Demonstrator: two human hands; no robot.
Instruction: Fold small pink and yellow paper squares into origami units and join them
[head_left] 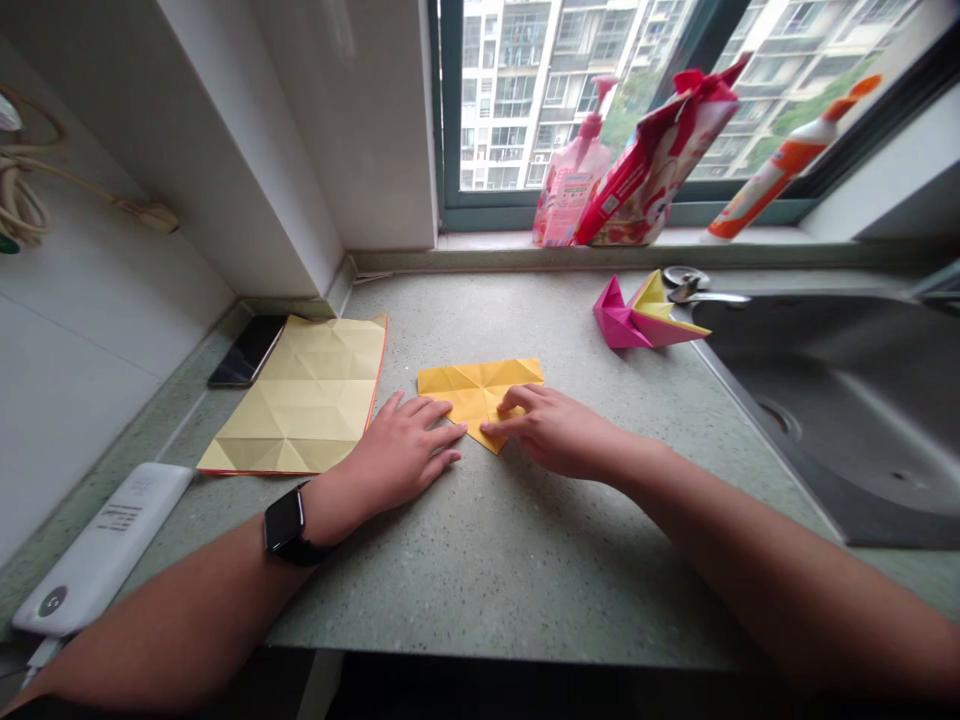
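Note:
A partly folded orange-yellow paper (480, 385) lies flat on the grey-green counter (525, 540). My left hand (401, 450) rests palm down at its left edge, fingers stretched out and touching the paper. My right hand (551, 428) presses on the paper's lower right part, fingers bent with the tips pushing down a fold. A black watch (285, 522) sits on my left wrist.
A creased pale yellow sheet (307, 395) lies to the left, a black phone (246, 352) beside it, a white power bank (105, 545) nearer. Folded pink and yellow paper figures (645, 315) stand by the steel sink (847, 400). Bottles and a red pouch (652, 160) line the windowsill.

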